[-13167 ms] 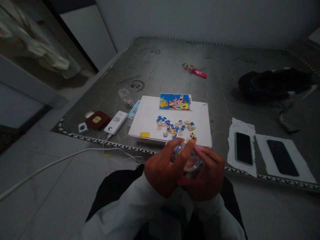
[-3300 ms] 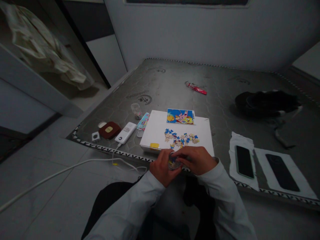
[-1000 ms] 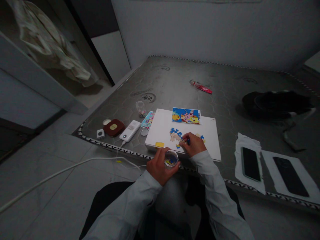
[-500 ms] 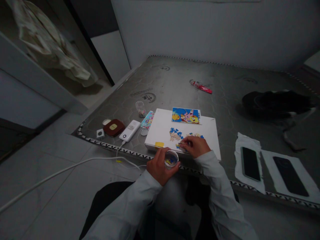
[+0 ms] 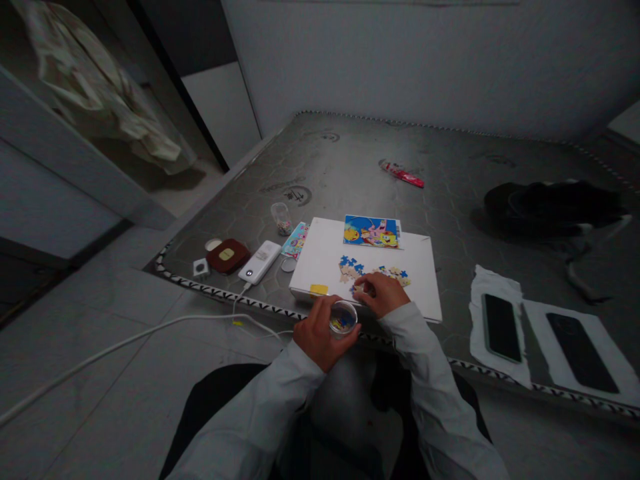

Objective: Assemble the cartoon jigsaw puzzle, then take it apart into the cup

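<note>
My left hand (image 5: 321, 333) is wrapped round a small clear round tub (image 5: 343, 316), tilted so that blue and yellow puzzle pieces show inside. Just to its right, my right hand (image 5: 384, 293) is closed, fingertips pinched at a small jigsaw piece (image 5: 359, 291) low over the white box (image 5: 320, 250). On the box lid lie loose jigsaw pieces (image 5: 350, 268), some blue, some plain tan side up, and another group (image 5: 395, 272) partly hidden behind my right hand. A colourful cartoon picture card (image 5: 373, 231) lies at the box's far edge.
Left of the box are a clear container (image 5: 282, 219) with small bits inside, a white power bank (image 5: 260, 262) with a cable, and a brown case (image 5: 228, 256). Two phones (image 5: 501, 327) lie at right on white sheets. A red packet (image 5: 403, 175) and a black bag (image 5: 550, 210) sit farther back.
My right hand has moved slightly left and toward the tub, uncovering more of the pieces on its right. My left hand keeps the tub nearly still.
</note>
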`<state>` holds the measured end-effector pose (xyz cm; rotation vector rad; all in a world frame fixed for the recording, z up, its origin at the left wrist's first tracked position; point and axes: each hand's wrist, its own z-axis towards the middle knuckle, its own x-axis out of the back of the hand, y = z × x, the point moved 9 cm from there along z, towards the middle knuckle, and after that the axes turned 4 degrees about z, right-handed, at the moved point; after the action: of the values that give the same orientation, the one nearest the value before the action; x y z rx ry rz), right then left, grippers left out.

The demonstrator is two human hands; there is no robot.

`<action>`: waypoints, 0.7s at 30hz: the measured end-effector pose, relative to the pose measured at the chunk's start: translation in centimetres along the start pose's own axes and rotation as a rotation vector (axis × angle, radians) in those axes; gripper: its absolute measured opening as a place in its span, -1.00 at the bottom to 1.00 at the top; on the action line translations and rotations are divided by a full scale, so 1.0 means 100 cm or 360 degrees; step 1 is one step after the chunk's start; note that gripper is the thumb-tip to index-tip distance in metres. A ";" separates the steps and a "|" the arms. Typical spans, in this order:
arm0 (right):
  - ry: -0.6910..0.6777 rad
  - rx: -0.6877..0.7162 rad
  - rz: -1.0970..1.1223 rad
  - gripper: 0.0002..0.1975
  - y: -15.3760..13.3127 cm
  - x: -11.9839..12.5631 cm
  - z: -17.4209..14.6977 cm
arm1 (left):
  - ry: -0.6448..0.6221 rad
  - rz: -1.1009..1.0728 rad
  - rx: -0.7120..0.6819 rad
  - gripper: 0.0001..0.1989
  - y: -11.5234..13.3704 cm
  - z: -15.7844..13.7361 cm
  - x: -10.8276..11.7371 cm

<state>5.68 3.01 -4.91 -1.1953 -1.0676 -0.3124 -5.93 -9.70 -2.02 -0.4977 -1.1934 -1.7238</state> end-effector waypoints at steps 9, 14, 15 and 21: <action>-0.0006 -0.0010 -0.0048 -0.88 -0.004 -0.001 0.001 | -0.0012 0.0006 0.0020 -0.51 -0.003 -0.001 -0.003; -0.0062 -0.0016 -0.0055 -0.83 -0.004 -0.004 0.001 | -0.0009 -0.0012 0.0000 -0.50 -0.002 -0.001 -0.003; -0.0070 -0.0010 -0.0059 -0.82 -0.005 -0.005 0.001 | -0.0006 -0.0014 -0.0001 -0.51 -0.002 -0.001 -0.003; -0.0064 0.0022 -0.0059 -0.83 -0.007 -0.003 0.002 | 0.0003 0.0002 -0.0005 -0.53 0.000 -0.001 -0.002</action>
<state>4.92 2.80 -4.75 -1.1749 -1.1261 -0.3109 -5.84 -9.69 -2.25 -0.4985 -1.1890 -1.7249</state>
